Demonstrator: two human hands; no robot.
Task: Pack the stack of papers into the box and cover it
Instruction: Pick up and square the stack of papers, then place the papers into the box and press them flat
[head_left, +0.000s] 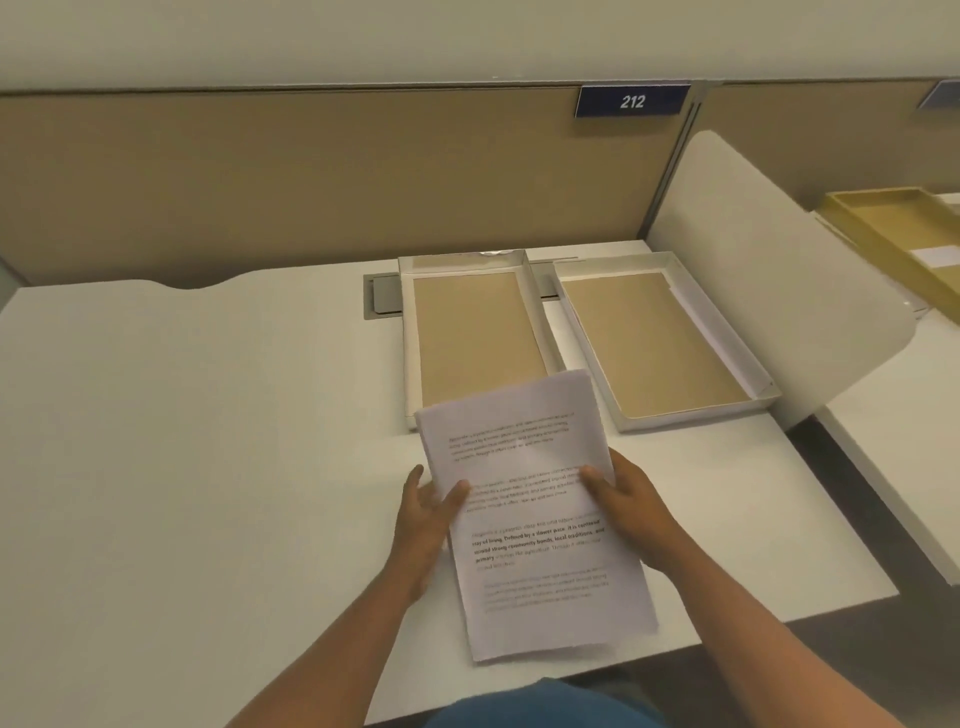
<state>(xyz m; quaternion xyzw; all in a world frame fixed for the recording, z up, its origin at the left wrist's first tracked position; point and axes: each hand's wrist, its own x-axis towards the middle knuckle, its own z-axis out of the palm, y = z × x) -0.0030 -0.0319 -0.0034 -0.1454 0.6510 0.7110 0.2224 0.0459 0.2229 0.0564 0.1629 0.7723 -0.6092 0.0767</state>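
Observation:
A stack of printed white papers (535, 519) is held above the desk's front part, its far end overlapping the near edge of the left tray. My left hand (426, 525) grips the stack's left edge, thumb on top. My right hand (628, 506) grips the right edge the same way. Behind the stack lie two shallow white cardboard trays with brown bottoms, side by side and both open upward: one on the left (470, 322), one on the right (654, 343). I cannot tell which is the box and which the lid.
The white desk (208, 415) ends at a tan partition (311, 182) bearing a blue sign "212" (632, 101). A grey cable hatch (384, 299) sits behind the left tray. A white curved divider (769, 291) stands on the right, with a yellow-brown box (893, 228) beyond it.

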